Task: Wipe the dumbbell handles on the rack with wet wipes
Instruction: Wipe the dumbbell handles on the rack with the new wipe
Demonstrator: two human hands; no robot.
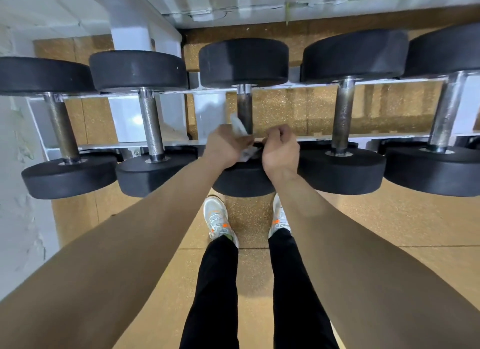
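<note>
Both hands, left hand (225,146) and right hand (280,148), pinch the wet wipe (240,129) beside the middle handle (245,110) at the rack's (124,145) front rail. Risk: pulling between hands may tear the wipe.

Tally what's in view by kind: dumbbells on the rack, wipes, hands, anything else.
Dumbbells on the rack, the rightmost cut off by the frame edge: 5
Wet wipe: 1
Hands, left and right, both at the wipe: 2
Shoes: 2
Total: 10
</note>
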